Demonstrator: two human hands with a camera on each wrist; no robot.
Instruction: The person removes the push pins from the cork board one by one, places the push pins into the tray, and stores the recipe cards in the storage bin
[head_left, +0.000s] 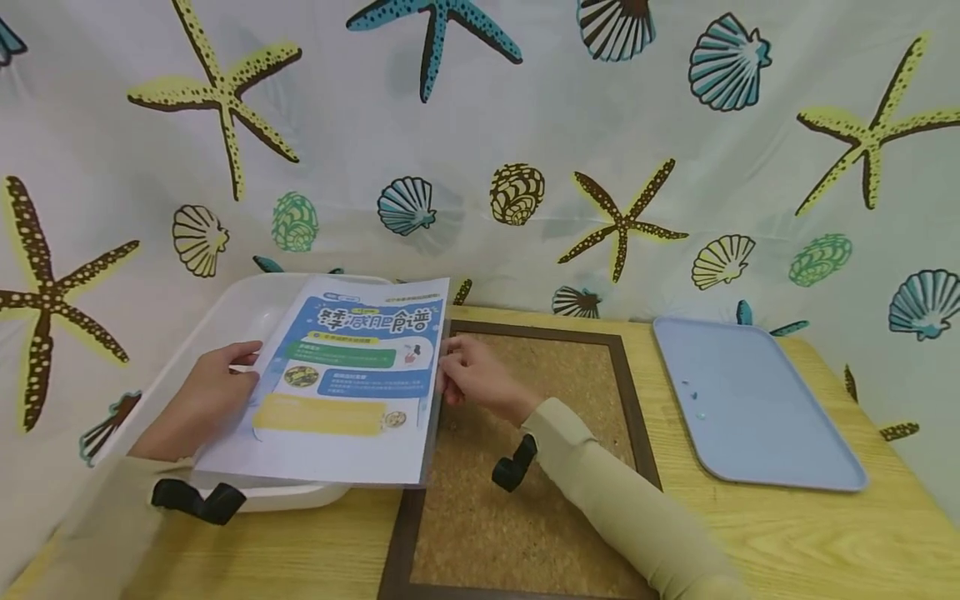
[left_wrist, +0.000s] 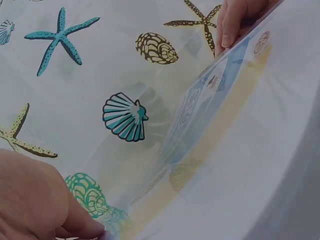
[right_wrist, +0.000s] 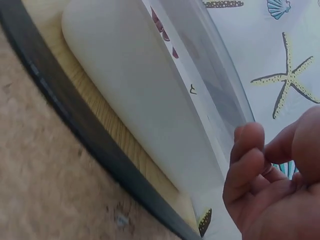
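A printed sheet [head_left: 352,379], coloured blue, green and yellow with large Chinese lettering, lies in a clear plastic sleeve with glossy edges. At its left edge my left hand [head_left: 206,396] pinches it between thumb and fingers. My right hand [head_left: 480,375] pinches the opposite edge, its fingers curled inward in the right wrist view. Between them the sheet is held up, tilted, over a white plastic tub [head_left: 258,292] and overlaps the left border of a cork board [head_left: 540,508]. Much of the tub's inside is hidden behind the sheet.
The dark-framed cork board lies flat on a wood-grain table [head_left: 757,542]. Farther right sits a pale blue tray [head_left: 772,408] with several tiny blue bits [head_left: 693,396] near its left side. A curtain [head_left: 495,108] printed with shells and starfish hangs behind.
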